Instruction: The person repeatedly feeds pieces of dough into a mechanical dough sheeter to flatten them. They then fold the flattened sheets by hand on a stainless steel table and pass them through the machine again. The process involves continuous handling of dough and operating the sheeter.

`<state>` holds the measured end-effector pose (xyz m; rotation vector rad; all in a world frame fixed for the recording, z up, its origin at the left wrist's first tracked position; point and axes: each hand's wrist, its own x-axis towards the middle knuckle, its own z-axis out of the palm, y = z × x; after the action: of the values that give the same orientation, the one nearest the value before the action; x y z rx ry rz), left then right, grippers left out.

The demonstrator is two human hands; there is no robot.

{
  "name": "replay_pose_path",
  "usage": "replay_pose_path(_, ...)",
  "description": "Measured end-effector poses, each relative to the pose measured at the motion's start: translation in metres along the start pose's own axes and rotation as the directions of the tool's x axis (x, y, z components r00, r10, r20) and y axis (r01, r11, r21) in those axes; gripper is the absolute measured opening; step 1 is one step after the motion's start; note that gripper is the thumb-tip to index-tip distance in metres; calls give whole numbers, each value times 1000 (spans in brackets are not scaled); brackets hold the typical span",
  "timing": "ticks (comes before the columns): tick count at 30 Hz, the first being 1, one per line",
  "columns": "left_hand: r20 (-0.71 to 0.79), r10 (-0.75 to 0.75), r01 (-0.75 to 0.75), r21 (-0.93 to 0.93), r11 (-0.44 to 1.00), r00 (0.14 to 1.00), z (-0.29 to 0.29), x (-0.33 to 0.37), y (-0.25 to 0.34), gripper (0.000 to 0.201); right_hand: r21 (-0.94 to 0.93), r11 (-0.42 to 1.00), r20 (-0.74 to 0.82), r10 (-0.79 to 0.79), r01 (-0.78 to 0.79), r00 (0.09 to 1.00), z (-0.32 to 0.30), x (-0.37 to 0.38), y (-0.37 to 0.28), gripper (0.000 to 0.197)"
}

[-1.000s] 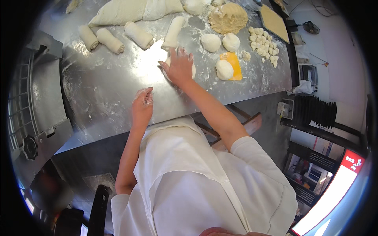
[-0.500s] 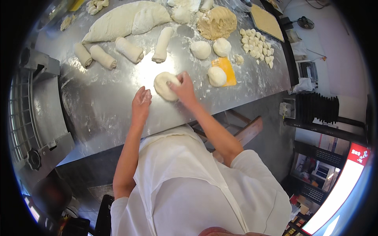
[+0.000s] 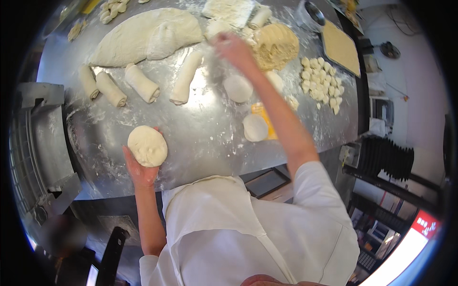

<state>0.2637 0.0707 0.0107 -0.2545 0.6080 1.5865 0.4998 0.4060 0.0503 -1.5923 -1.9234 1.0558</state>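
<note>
A flat, round piece of dough (image 3: 148, 146) rests on the palm of my left hand (image 3: 141, 174), whose fingers cup it from below. My right hand (image 3: 232, 49) is stretched out to the far side, between a small pale dough lump (image 3: 217, 27) and a large tan mass of filling (image 3: 282, 46) with finger dents in it. Motion smears its fingers, so whether they hold anything is unclear. Beneath my right forearm lie a dough ball (image 3: 237, 89), a partly hidden second ball (image 3: 275, 80), and a third ball (image 3: 255, 127) beside a yellow-orange scraper (image 3: 270, 125).
Several rolled dough pieces (image 3: 142, 83) lie across the metal table (image 3: 205, 152), before a big dough slab (image 3: 129, 43). A heap of small dough bits (image 3: 320, 81), a metal bowl (image 3: 312, 14) and a filled tray (image 3: 341, 47) are at the right. A machine (image 3: 45, 143) flanks the left edge.
The dough round has moved left and nearer, from the table area under my right hand onto my left palm. My right hand has let go of it and swung far forward to the filling.
</note>
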Motion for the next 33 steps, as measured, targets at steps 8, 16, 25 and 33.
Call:
replay_pose_path(8,-292,731,6,931,366,616,-66,-43,-7,50,-639,769,-143,-98,-16,985,-11,258,133,75)
replay_pose_path(16,432,529,150,654,-741,730,4,14,-2,79,-182,974,-147,-162,134,976,-27,255,129,33)
replay_pose_path(25,323,282,81,517,-852,903,-24,47,0,99,904,239,334,117,-353,935,-67,77,75,33)
replay_pose_path(33,436,261,-53,588,-807,861,-27,48,6,85,738,510,431,145,-441,890,95,-122,-26,14)
